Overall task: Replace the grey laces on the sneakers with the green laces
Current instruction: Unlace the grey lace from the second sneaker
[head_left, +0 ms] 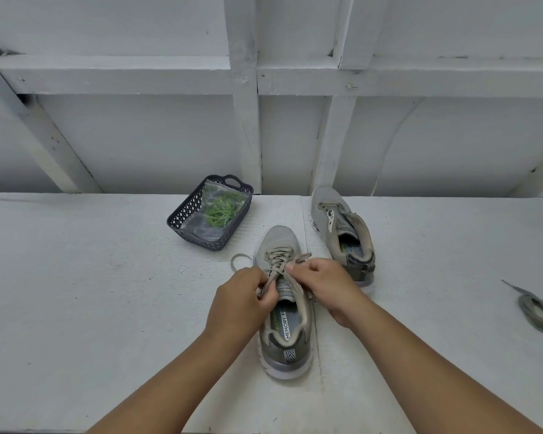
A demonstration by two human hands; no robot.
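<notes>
The near sneaker [284, 311] sits on the white table [76, 292] right in front of me, toe pointing away, and both my hands are on its lacing. My left hand [243, 297] has its fingers curled around a strand of the grey lace [276, 261] at the left side of the tongue, and my right hand [323, 286] pinches another strand at the right side, just over the eyelets; a loop of that lace trails onto the table to the left of the toe. The second sneaker [342, 233] stands just beyond my right hand, apart from the first, with no lace in its eyelets. That makes two sneakers. A loose grey lace [538, 311] lies coiled well off to my right, so I count two grey laces. One dark basket [209, 213] stands beyond my left hand, holding one clear bag [207, 220] with the green laces [221, 209] bundled inside; I cannot count those.
</notes>
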